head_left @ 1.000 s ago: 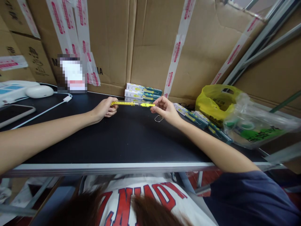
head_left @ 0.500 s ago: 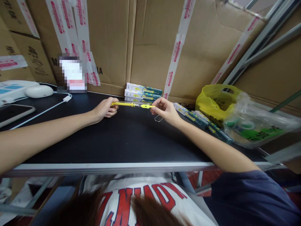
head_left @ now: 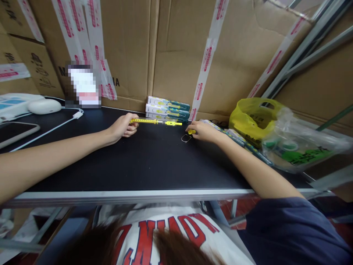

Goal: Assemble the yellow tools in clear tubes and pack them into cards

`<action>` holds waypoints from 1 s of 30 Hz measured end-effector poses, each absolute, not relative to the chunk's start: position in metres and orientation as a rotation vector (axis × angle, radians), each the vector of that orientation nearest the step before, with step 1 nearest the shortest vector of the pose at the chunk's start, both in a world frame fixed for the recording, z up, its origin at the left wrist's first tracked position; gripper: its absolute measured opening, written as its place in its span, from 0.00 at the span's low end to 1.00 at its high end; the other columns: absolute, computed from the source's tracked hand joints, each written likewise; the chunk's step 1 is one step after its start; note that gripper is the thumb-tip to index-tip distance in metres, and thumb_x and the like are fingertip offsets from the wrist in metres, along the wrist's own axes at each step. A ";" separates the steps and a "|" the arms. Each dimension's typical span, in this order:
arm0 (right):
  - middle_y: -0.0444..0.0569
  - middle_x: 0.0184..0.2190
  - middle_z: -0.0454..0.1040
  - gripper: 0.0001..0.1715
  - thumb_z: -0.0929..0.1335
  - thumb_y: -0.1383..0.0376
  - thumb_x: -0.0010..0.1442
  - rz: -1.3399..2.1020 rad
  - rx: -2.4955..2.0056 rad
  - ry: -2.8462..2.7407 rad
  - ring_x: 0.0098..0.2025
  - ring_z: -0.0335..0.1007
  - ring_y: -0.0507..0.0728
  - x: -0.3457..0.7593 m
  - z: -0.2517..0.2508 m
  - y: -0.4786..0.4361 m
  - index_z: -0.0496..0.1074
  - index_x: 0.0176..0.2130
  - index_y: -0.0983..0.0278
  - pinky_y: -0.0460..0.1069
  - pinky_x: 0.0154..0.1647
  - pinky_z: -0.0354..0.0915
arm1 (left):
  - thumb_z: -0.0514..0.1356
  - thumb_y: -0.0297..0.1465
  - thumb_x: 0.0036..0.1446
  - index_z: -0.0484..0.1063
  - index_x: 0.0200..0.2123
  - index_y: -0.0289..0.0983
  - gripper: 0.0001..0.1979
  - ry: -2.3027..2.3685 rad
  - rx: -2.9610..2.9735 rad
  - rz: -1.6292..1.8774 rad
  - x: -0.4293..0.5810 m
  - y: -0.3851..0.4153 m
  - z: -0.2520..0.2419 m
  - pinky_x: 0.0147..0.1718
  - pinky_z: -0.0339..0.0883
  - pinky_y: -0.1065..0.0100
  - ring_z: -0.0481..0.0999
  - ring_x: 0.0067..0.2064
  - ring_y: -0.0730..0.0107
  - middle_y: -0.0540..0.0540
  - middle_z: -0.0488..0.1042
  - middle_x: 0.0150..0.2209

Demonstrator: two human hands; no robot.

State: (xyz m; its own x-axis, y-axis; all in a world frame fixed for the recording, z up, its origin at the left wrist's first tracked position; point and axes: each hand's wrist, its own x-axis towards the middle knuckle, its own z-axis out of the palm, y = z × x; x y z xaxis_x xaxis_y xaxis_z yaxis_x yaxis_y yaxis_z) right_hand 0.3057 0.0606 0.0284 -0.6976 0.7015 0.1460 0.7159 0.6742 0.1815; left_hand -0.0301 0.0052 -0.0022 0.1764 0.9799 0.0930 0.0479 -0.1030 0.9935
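Observation:
My left hand (head_left: 127, 126) is closed around the near end of a yellow tubular spring scale (head_left: 146, 121), which has markings along it. The scale lies level above the table, pointing right, with a metal section and a brighter yellow end piece (head_left: 173, 123). My right hand (head_left: 202, 131) has its fingers closed on a small yellow cap-like piece (head_left: 192, 131), just right of the scale's tip and apart from it. A bent wire loop (head_left: 186, 138) shows by these fingers; whether it joins the yellow piece I cannot tell.
Stacked printed boxes (head_left: 167, 110) stand behind the scale; more boxes (head_left: 248, 147) lie at right. A yellow bag (head_left: 245, 117) and a clear bag (head_left: 303, 147) sit beyond. At left are a phone (head_left: 18, 132) and a white cable (head_left: 49, 132). Cardboard (head_left: 179, 48) walls the back.
My right hand has left the scale's tip, moved right and slightly down, and now grips the small yellow piece by the wire loop. My left hand keeps the scale nearly in place.

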 end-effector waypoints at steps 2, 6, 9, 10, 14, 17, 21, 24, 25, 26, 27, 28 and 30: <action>0.51 0.40 0.74 0.14 0.67 0.75 0.51 -0.359 -1.215 -2.803 0.39 0.71 0.58 0.304 0.028 0.061 0.74 0.37 0.61 0.51 0.41 0.63 | 0.48 0.32 0.57 0.55 0.21 0.38 0.13 1.071 1.403 1.122 -0.030 0.005 -0.002 0.11 0.37 0.79 0.44 0.13 0.83 0.58 0.45 0.15; 0.49 0.33 0.74 0.11 0.67 0.72 0.52 -0.306 -1.276 -2.623 0.33 0.69 0.55 0.303 0.032 0.061 0.69 0.39 0.63 0.48 0.34 0.60 | 0.48 0.32 0.58 0.55 0.21 0.38 0.12 1.065 1.406 1.140 -0.030 0.005 -0.002 0.11 0.38 0.79 0.44 0.13 0.83 0.58 0.45 0.15; 0.45 0.28 0.71 0.11 0.69 0.68 0.52 -0.124 -1.223 -2.466 0.29 0.67 0.52 0.300 0.033 0.060 0.67 0.38 0.64 0.47 0.31 0.59 | 0.48 0.32 0.57 0.55 0.22 0.38 0.12 1.059 1.408 1.148 -0.030 0.005 -0.002 0.11 0.38 0.79 0.44 0.13 0.83 0.58 0.46 0.15; 0.44 0.27 0.70 0.11 0.70 0.66 0.52 -0.060 -1.195 -2.433 0.29 0.66 0.52 0.298 0.033 0.060 0.66 0.36 0.64 0.46 0.30 0.59 | 0.48 0.32 0.57 0.55 0.22 0.38 0.12 1.059 1.409 1.149 -0.030 0.005 -0.002 0.11 0.38 0.79 0.44 0.13 0.83 0.58 0.45 0.15; 0.41 0.24 0.66 0.16 0.72 0.58 0.52 0.441 -1.080 -2.188 0.23 0.61 0.49 0.288 0.036 0.054 0.63 0.32 0.63 0.46 0.25 0.62 | 0.48 0.33 0.57 0.55 0.21 0.38 0.13 1.067 1.412 1.159 -0.030 0.006 -0.003 0.12 0.38 0.79 0.45 0.13 0.83 0.58 0.45 0.15; 0.40 0.25 0.66 0.18 0.72 0.57 0.53 0.891 -0.918 -1.911 0.22 0.62 0.48 0.279 0.042 0.044 0.62 0.35 0.62 0.47 0.25 0.67 | 0.48 0.33 0.57 0.55 0.21 0.38 0.12 1.067 1.409 1.178 -0.030 0.007 -0.004 0.11 0.38 0.79 0.44 0.13 0.83 0.58 0.46 0.15; 0.42 0.29 0.71 0.23 0.75 0.59 0.48 1.106 -0.816 -1.818 0.27 0.67 0.48 0.268 0.045 0.030 0.63 0.37 0.63 0.46 0.27 0.71 | 0.48 0.32 0.57 0.55 0.21 0.38 0.12 1.067 1.405 1.192 -0.031 0.007 -0.004 0.11 0.39 0.79 0.45 0.13 0.83 0.58 0.46 0.15; 0.43 0.30 0.72 0.25 0.76 0.59 0.47 1.107 -0.804 -1.836 0.27 0.67 0.47 0.263 0.042 0.026 0.62 0.37 0.63 0.44 0.25 0.71 | 0.47 0.32 0.58 0.55 0.21 0.38 0.13 1.077 1.404 1.195 -0.031 0.007 -0.003 0.11 0.39 0.79 0.45 0.13 0.83 0.58 0.46 0.15; 0.42 0.29 0.72 0.25 0.77 0.59 0.46 1.098 -0.797 -1.839 0.26 0.67 0.47 0.263 0.041 0.026 0.62 0.37 0.63 0.44 0.25 0.70 | 0.47 0.32 0.58 0.56 0.21 0.38 0.13 1.078 1.405 1.196 -0.031 0.006 -0.003 0.11 0.39 0.79 0.45 0.13 0.83 0.58 0.46 0.15; 0.42 0.29 0.72 0.25 0.77 0.59 0.46 1.089 -0.792 -1.843 0.26 0.67 0.47 0.262 0.040 0.027 0.62 0.36 0.63 0.44 0.25 0.70 | 0.47 0.32 0.58 0.56 0.21 0.38 0.13 1.076 1.407 1.195 -0.031 0.006 -0.003 0.11 0.39 0.79 0.45 0.13 0.83 0.58 0.46 0.15; 0.42 0.29 0.72 0.25 0.77 0.58 0.46 1.080 -0.789 -1.848 0.26 0.67 0.47 0.262 0.039 0.027 0.62 0.36 0.63 0.44 0.24 0.70 | 0.47 0.32 0.59 0.56 0.21 0.38 0.13 1.072 1.410 1.192 -0.031 0.006 -0.003 0.12 0.38 0.79 0.45 0.13 0.83 0.58 0.46 0.15; 0.42 0.28 0.72 0.26 0.77 0.58 0.46 1.074 -0.790 -1.853 0.25 0.67 0.47 0.262 0.039 0.027 0.62 0.36 0.63 0.44 0.24 0.70 | 0.47 0.31 0.59 0.56 0.21 0.38 0.13 1.068 1.413 1.189 -0.031 0.006 -0.003 0.12 0.38 0.79 0.45 0.13 0.83 0.58 0.45 0.15; 0.41 0.28 0.72 0.26 0.77 0.58 0.45 1.071 -0.798 -1.863 0.25 0.68 0.47 0.261 0.039 0.027 0.62 0.36 0.63 0.43 0.24 0.70 | 0.47 0.31 0.59 0.56 0.21 0.38 0.14 1.067 1.414 1.182 -0.031 0.006 -0.003 0.12 0.38 0.79 0.45 0.13 0.83 0.58 0.46 0.15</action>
